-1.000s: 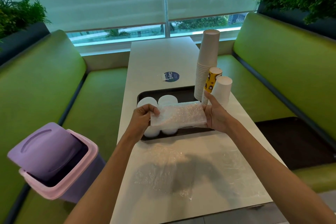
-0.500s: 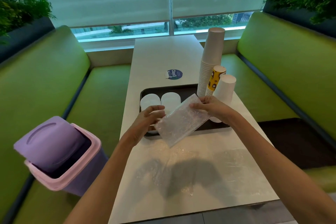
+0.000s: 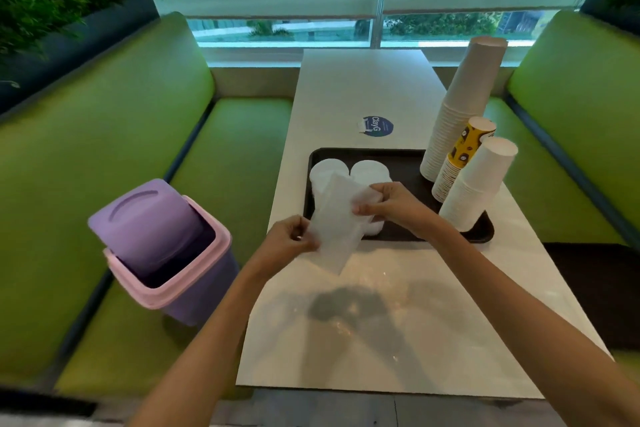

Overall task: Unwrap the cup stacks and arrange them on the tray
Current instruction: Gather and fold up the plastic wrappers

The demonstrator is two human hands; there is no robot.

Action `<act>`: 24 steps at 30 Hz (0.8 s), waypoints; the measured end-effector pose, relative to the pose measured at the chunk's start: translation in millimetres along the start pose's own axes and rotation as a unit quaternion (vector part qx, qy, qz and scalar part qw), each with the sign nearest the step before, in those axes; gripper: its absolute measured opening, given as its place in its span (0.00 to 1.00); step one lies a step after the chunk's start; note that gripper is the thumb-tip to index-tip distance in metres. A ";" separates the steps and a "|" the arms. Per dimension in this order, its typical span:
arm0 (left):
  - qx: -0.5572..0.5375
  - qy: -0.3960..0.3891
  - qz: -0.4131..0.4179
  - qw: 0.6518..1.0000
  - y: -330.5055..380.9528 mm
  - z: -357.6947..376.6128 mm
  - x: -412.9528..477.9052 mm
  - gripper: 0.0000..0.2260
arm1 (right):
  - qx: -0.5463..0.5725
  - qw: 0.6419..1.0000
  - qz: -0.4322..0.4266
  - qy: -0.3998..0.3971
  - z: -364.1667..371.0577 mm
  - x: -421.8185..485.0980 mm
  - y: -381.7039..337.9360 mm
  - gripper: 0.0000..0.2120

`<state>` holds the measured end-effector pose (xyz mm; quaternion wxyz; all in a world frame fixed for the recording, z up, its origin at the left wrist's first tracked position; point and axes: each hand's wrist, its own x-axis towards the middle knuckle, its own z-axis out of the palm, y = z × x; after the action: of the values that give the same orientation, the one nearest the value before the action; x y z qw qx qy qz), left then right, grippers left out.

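Both hands are pinching a clear plastic wrapper (image 3: 337, 229) over the table's near side, the left hand (image 3: 289, 241) gripping its lower edge and the right hand (image 3: 388, 206) its upper end, just before the black tray (image 3: 403, 163) holding white cup stacks (image 3: 460, 111).

Both hands hold a clear wrapper (image 3: 337, 225) over the tray's (image 3: 398, 163) near edge: the left hand (image 3: 289, 239) pinches its lower side, the right hand (image 3: 389, 204) its upper end. Three cup stacks (image 3: 460, 114) stand at the tray's right end. A purple bin (image 3: 162, 246) sits left of the tabletop (image 3: 363, 322).
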<state>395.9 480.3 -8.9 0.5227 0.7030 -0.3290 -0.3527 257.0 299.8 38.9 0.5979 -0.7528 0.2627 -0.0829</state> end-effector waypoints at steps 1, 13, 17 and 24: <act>0.006 0.004 -0.003 1.000 -3.4 -4.1 -2.0 0.10 | -0.018 1.000 -0.006 0.000 9.1 4.9 -1.4 0.12; 0.151 0.234 -0.009 0.960 -4.6 -98.9 -10.1 0.11 | -0.273 0.947 -0.171 -0.018 142.4 85.2 -69.0 0.08; 0.179 0.326 -0.003 0.928 -5.9 -143.6 -9.6 0.07 | -0.307 0.926 -0.217 -0.029 190.5 117.9 -96.3 0.15; 0.206 0.360 -0.028 0.910 -57.8 -199.9 -10.2 0.12 | -0.367 0.902 -0.214 -0.079 270.2 160.1 -87.3 0.10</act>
<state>563.8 603.0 -22.2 0.4389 0.8832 -0.1645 -0.0145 537.3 464.9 17.7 0.2659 -0.9610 0.0590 -0.0470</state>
